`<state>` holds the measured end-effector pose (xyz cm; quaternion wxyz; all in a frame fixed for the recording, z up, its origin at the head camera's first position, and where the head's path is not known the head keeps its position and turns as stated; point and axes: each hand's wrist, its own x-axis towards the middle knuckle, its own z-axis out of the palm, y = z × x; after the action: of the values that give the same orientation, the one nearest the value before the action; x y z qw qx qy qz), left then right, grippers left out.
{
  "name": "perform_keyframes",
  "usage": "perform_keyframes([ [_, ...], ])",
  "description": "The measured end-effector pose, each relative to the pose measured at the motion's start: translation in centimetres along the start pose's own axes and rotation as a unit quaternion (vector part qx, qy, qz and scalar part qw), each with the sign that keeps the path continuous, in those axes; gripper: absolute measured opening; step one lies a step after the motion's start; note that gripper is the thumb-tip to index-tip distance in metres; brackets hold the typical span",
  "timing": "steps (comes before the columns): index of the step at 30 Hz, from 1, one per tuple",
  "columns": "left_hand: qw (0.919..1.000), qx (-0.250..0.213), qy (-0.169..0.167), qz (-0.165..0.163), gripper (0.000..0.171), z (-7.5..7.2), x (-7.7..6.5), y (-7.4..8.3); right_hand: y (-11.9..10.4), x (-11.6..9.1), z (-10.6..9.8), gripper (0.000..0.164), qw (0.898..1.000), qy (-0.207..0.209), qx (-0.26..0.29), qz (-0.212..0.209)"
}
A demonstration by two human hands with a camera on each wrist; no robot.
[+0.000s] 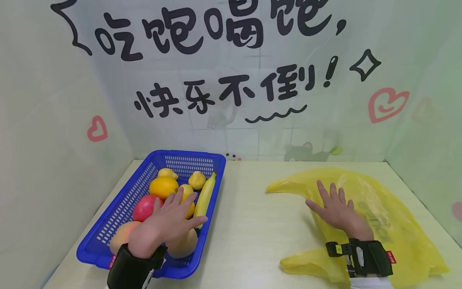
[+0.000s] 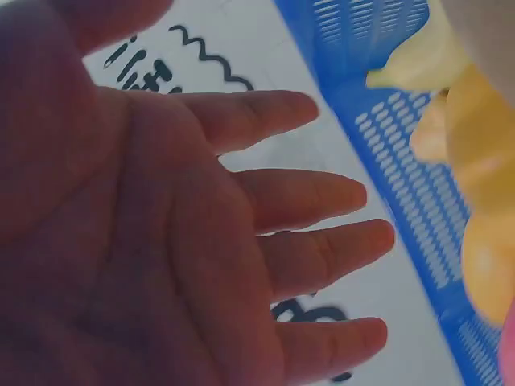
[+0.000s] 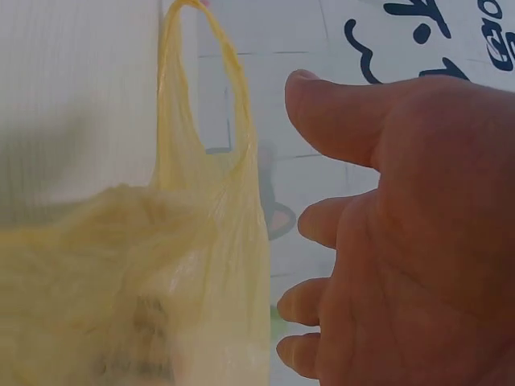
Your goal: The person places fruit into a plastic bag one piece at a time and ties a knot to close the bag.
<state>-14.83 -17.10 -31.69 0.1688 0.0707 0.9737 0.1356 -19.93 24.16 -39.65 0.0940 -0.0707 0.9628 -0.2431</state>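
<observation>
My left hand (image 1: 164,220) is held over a blue plastic basket (image 1: 213,237), its fingers spread and nothing in its grasp. Fruit lies in the basket: a banana (image 1: 205,196) along the right side, a red fruit (image 1: 145,208), an orange-yellow fruit (image 1: 163,187), a lemon-like yellow fruit (image 1: 197,180) and several others partly hidden by the hand. On the right, a yellow plastic bag (image 1: 393,224) with two handles lies flat on the table. Above it my right hand (image 1: 337,212) extends with spread fingers, holding nothing. In the right wrist view one bag handle (image 3: 241,104) shows beside the thumb.
The pale table (image 1: 249,216) shows between basket and bag. Behind it stands a white backdrop (image 1: 223,136) with dark lettering and hearts, and similar panels rise at both sides. Black straps with small devices (image 1: 368,257) circle both wrists.
</observation>
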Motion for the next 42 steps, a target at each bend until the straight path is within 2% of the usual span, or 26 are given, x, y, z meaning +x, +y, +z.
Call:
perform_keyframes([
  [4,0.9994,0.003,-0.025,0.025,0.086,0.7,1.2,0.3,0.3,0.2,0.5,0.091,0.999,-0.026,0.002,0.023],
  [9,0.9984,-0.001,-0.050,0.025,0.095,1.6,2.0,1.1,0.6,0.7,0.9,0.091,0.998,-0.049,0.004,0.039],
  [13,0.9982,0.002,-0.055,0.025,0.099,1.9,2.3,1.7,0.9,1.0,1.0,0.093,0.997,-0.063,0.005,0.047],
  [22,0.9976,-0.018,-0.059,0.030,0.087,2.7,2.4,2.5,1.7,1.8,2.1,0.097,0.992,-0.097,0.037,0.068],
  [36,0.9969,-0.041,-0.063,-0.025,0.085,3.1,2.1,3.9,0.0,2.0,3.4,0.086,0.994,-0.094,0.000,0.061],
  [42,0.9953,-0.046,-0.082,-0.025,0.084,3.1,2.2,4.5,-0.8,2.1,4.1,0.088,0.994,-0.093,-0.002,0.053],
])
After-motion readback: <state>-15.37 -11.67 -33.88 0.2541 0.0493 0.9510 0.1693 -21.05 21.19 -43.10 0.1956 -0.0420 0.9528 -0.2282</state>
